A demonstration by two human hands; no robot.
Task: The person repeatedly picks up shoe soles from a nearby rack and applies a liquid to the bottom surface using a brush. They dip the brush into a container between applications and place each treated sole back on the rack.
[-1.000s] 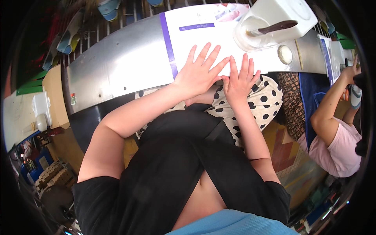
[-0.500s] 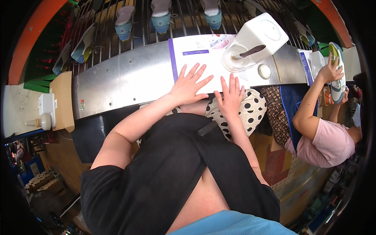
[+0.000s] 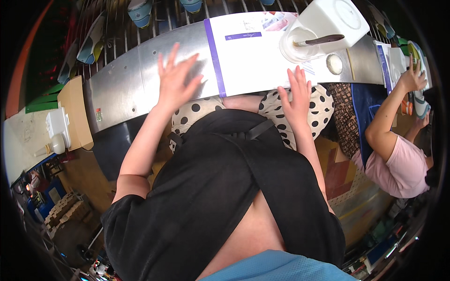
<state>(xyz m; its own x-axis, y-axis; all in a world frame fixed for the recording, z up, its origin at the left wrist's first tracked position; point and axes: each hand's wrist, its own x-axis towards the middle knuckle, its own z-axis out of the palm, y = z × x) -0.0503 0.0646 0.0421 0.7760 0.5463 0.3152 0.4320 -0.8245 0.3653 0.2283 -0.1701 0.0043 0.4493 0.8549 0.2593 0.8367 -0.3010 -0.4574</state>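
My left hand point(image 3: 177, 82) is raised over the metal tabletop point(image 3: 126, 86), its fingers spread and nothing in them. Beside it lies a flat white sheet or folder point(image 3: 253, 61) with a purple edge. At that sheet's lower right, my right hand point(image 3: 296, 96) rests with its fingers stretched out and holds nothing. Just beyond it stands a clear cup point(image 3: 289, 52) attached to or against a white plastic container point(image 3: 337, 23). A brush with a dark handle point(image 3: 324, 40) lies across the cup's mouth. Near the container is a small round white lid or dish point(image 3: 334, 64).
Beyond the table, blue shoe soles point(image 3: 140, 14) sit on a rack of metal rollers point(image 3: 164, 18). A cardboard piece point(image 3: 77, 112) and a white box point(image 3: 57, 126) stand at the left. On the right, a co-worker in a pink sleeve point(image 3: 408, 161) holds a shoe point(image 3: 418, 61).
My left hand has lifted off the white sheet and moved left over the bare metal. My right hand stays by the sheet's edge. The view has shifted slightly.
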